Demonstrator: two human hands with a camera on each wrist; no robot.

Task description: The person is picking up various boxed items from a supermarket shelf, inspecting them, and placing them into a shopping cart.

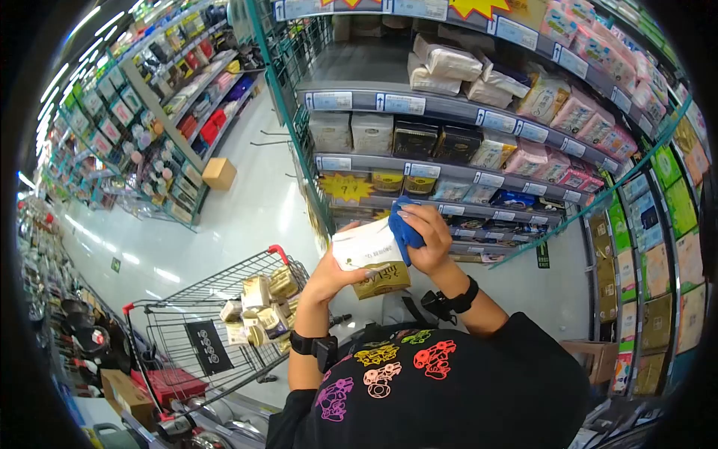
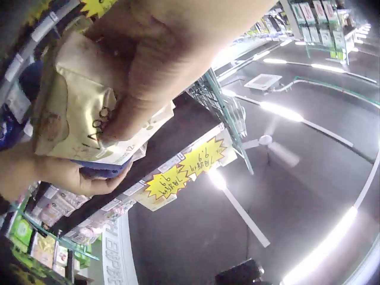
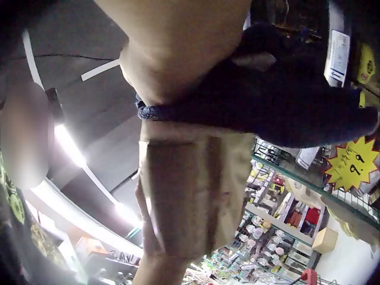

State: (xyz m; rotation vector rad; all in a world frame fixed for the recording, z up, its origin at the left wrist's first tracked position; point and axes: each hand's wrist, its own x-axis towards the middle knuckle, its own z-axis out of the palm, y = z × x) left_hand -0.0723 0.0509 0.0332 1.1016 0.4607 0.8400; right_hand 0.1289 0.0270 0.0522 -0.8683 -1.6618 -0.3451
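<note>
While a person in a dark shirt (image 1: 464,374) stands in a shop aisle, at the far left there are racks with many hanging goods (image 1: 142,157), and a closed cardboard box (image 1: 219,173) is on the shiny floor beside them. Nearer, still on the left, stands a wire shopping cart (image 1: 277,251) with red corners, in which several white and gold packs (image 1: 256,292) lie in a loose heap. Just to the right of this cart is the left hand (image 1: 325,277); its fingers grasp a white and gold pack (image 1: 366,251), with the thumb lying across the gold face. This pack is held in the air before the chest, somewhat tilted, between the two hands. Against its right side is a blue cloth (image 1: 405,232), and the right hand (image 1: 431,239) grips this cloth, the fingers bent over it. Behind the hands rises a rack of shelves (image 1: 404,105), filled with paper packs in several colours, and at its left part is a yellow price sign (image 1: 345,188). At the far right, green packs (image 1: 666,165) stand on another shelf.
</note>
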